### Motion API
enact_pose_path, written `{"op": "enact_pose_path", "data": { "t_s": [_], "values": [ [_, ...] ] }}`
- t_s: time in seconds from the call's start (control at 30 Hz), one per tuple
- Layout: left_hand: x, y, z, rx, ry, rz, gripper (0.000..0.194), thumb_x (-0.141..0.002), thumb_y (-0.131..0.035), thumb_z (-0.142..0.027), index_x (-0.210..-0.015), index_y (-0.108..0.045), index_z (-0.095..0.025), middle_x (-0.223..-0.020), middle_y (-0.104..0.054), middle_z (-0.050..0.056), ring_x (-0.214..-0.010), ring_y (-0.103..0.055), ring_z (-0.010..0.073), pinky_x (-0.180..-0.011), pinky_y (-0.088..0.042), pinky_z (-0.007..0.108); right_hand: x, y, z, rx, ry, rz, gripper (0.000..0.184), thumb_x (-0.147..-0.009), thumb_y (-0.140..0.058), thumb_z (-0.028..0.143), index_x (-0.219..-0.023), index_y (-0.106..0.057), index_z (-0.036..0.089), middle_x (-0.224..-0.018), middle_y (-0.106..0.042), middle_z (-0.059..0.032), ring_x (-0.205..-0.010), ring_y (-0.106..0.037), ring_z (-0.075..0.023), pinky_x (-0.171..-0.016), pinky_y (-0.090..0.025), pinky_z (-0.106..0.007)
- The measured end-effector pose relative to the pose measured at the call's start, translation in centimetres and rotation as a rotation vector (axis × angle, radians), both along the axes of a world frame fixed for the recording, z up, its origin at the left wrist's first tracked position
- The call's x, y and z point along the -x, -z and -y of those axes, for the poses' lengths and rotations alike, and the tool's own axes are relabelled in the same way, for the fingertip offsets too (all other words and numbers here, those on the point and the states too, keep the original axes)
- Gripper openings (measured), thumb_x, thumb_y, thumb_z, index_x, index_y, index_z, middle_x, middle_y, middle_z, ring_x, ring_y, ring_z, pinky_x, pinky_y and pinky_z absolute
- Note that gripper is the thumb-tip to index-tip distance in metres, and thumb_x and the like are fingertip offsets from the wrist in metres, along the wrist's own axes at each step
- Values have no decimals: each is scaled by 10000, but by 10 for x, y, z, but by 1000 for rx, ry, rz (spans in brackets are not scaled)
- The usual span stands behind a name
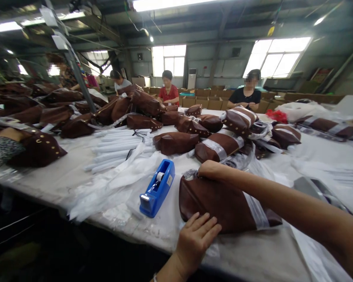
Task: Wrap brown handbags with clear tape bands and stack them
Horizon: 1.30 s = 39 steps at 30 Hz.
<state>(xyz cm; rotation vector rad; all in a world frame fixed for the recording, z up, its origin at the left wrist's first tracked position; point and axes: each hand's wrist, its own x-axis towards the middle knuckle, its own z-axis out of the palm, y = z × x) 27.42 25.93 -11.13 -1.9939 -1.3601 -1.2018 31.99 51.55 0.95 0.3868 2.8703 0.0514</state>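
Observation:
In front of me a brown leather handbag [217, 203] lies on its side at the table's near edge, with a white wrap band [257, 211] around its right part. My left hand [197, 235] rests against its lower left edge, fingers stretched out and slightly apart. Reaching across from the right, my right hand [208, 169] is closed at the bag's upper edge, beside a plastic-wrapped handle [190, 174]. Its fingertips are hidden. Just left of the bag stands a blue tape dispenser [161, 192] with a roll of clear tape in it.
White paper rolls [120, 149] and crumpled plastic film [111, 184] lie to the left. Brown bags [176, 141] are piled behind. A grey dispenser [317, 190] sits at right. A patterned sleeve [2, 152] of another person reaches in at far left; several people work across the table.

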Motion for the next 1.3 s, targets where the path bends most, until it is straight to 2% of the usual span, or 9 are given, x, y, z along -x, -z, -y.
{"op": "enact_pose_path", "data": {
  "t_s": [0.23,0.37,0.5,0.57,0.73,0.9,1.1,1.2,1.3],
  "values": [
    [0,8,-2,4,-13,-48,257,-966,-557,-216,-1167,-693,-300,-1221,-722,-50,-1189,-638,116,-1122,-451,328,-19,-3,5,-19,-267,-54,224,-925,-531,158,-960,-741,230,-976,-727,-62,-927,-637,-206,-768,-474,-297],
    [0,8,-3,-11,16,-41,230,-958,-582,-238,-1145,-698,-304,-1249,-706,-70,-1182,-638,102,-1125,-444,313,-23,-1,4,32,-396,-156,273,-979,-476,203,-1124,-705,235,-1099,-700,-81,-1044,-596,-212,-933,-465,-358],
    [0,9,-3,-7,22,-23,232,-952,-594,-236,-1151,-694,-299,-1268,-694,-81,-1196,-628,107,-1134,-434,316,-19,3,2,40,-442,-169,400,-944,-463,132,-1274,-650,256,-1510,-481,-67,-1406,-393,-241,-1181,-255,-490],
    [0,9,-2,8,23,-28,237,-954,-593,-238,-1160,-690,-301,-1268,-695,-80,-1203,-624,109,-1128,-440,317,-15,4,1,29,-449,-142,455,-868,-502,86,-1251,-672,264,-1590,-371,-43,-1477,-291,-261,-1211,-156,-538],
    [0,6,-1,27,16,-39,226,-954,-596,-241,-1149,-693,-300,-1236,-713,-72,-1185,-635,103,-1110,-458,304,-8,4,-4,-12,-491,-90,413,-732,-608,107,-1104,-741,229,-1586,-375,-71,-1465,-315,-313,-1196,-117,-601],
    [0,5,-3,1,33,5,201,-950,-607,-240,-1118,-705,-294,-1229,-714,-82,-1164,-646,102,-1132,-434,302,-12,14,-7,-62,-458,-79,189,-788,-615,152,-852,-782,215,-1554,-427,-68,-1444,-348,-351,-1178,-136,-640],
    [0,3,-4,9,37,16,212,-963,-580,-224,-1124,-705,-283,-1208,-726,-62,-1150,-656,114,-1115,-453,310,-5,40,0,-90,-374,-190,327,-893,-539,80,-1083,-747,245,-1593,-360,-23,-1458,-339,-308,-1202,-169,-606],
    [0,1,-3,7,41,25,216,-960,-581,-214,-1125,-704,-281,-1196,-730,-73,-1140,-660,111,-1108,-461,306,2,48,3,-112,-283,-197,316,-848,-579,37,-990,-773,242,-1589,-363,-26,-1461,-321,-354,-1200,-128,-645],
    [0,0,-3,15,43,30,227,-966,-567,-205,-1135,-700,-278,-1194,-732,-64,-1139,-662,113,-1092,-476,307,4,47,2,-104,-306,-132,259,-875,-581,59,-957,-778,206,-1565,-406,-60,-1454,-336,-349,-1201,-161,-623]
  ]
}}
